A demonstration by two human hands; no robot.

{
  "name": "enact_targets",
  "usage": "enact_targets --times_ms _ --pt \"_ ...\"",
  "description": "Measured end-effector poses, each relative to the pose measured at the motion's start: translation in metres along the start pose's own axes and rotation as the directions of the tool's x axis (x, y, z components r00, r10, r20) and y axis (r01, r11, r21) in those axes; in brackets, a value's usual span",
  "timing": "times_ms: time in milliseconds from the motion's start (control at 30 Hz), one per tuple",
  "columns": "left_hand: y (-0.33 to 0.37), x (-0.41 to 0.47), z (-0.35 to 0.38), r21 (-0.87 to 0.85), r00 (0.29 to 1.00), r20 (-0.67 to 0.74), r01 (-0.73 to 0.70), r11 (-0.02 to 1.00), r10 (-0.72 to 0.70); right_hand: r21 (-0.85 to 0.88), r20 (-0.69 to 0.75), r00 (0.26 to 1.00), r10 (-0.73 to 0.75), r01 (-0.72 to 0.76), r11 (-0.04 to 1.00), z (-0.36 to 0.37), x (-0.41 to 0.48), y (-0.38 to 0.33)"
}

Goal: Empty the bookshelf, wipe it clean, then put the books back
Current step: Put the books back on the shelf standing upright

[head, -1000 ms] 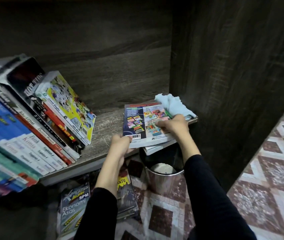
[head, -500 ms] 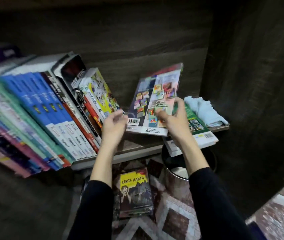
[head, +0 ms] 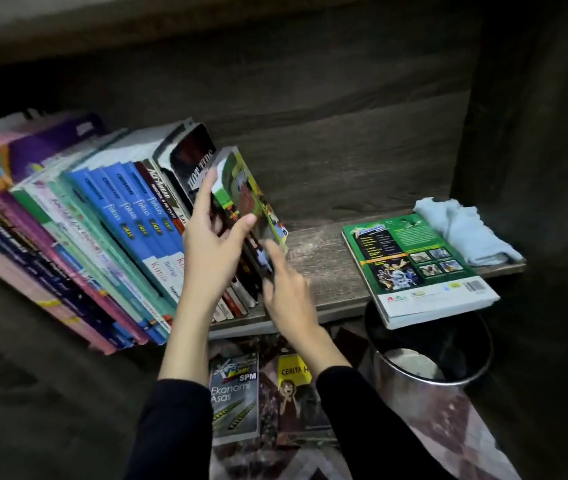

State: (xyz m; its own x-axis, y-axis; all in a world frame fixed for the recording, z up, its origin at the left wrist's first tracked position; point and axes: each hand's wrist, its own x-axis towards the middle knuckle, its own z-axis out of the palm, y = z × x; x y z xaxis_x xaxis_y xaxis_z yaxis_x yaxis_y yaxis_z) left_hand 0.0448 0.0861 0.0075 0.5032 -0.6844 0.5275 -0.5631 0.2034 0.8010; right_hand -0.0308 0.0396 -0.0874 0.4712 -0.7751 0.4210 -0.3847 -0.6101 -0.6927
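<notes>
- Left hand (head: pixel 211 244) was clamped on the book with the green and yellow cover (head: pixel 246 199), thumb across the front and fingers behind it, tipping it against the end of the leaning row of books (head: pixel 109 230) on the shelf (head: pixel 324 268). Bottom corner looked like it was down near the board.
- Right hand (head: pixel 284 289) was low at the book's bottom edge, fingers loosely together and pushing or steadying. It was motion-blurred, so I honestly couldn't tell whether it was pinching the book or just touching it.
- Biggest risk imo: the whole row leaned hard to the right with no bookend. Let go too early and that last book probably slid out along the board, and the row fanned after it.
- Some spines at the front stuck out past the shelf lip, so a nudge from the right wrist could've tipped a few onto the floor.
- The green book (head: pixel 414 261) lay flat further right, its front end hanging off the shelf edge right above the metal bin (head: pixel 431 362). One bump and it was going in the trash, I reckon.
- The blue cloth (head: pixel 462 233) sat folded in the back right corner, touching that green book. Could get trapped behind books if nobody moved it.
- Two more books, the Ekonomi Asas book (head: pixel 235 400) and the Cerita Hantu book (head: pixel 293 393), lay on the floor under the arms, easy to step or kneel on.
</notes>
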Motion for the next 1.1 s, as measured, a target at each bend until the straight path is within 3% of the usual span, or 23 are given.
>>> enact_targets --times_ms 100,267,467,733,900,1100 --pt "-0.01 0.0 -0.002 0.052 0.999 -0.034 0.017 0.998 -0.015 0.129 0.114 0.993 0.035 -0.049 0.99 -0.004 0.009 0.008" --pt "-0.017 0.001 -0.002 0.246 0.985 -0.14 -0.067 0.967 0.104 0.416 0.381 0.925 0.009 -0.18 0.891 -0.011 0.021 0.033" --pt "-0.025 0.004 0.003 0.365 0.972 -0.099 -0.165 0.916 0.215 0.366 0.28 0.95 0.136 -0.236 0.9 -0.003 0.024 0.043" --pt "-0.029 0.007 0.013 0.575 0.958 -0.193 -0.064 0.815 0.211 0.263 0.126 0.968 0.219 -0.245 0.933 0.006 0.029 0.042" --pt "-0.031 0.008 0.021 0.678 0.939 -0.241 -0.019 0.735 0.246 0.258 0.111 0.965 0.239 -0.26 0.93 0.008 0.034 0.045" --pt "-0.03 0.006 0.023 0.686 0.941 -0.251 0.008 0.727 0.227 0.172 0.153 0.959 0.24 -0.265 0.949 0.01 0.03 0.041"
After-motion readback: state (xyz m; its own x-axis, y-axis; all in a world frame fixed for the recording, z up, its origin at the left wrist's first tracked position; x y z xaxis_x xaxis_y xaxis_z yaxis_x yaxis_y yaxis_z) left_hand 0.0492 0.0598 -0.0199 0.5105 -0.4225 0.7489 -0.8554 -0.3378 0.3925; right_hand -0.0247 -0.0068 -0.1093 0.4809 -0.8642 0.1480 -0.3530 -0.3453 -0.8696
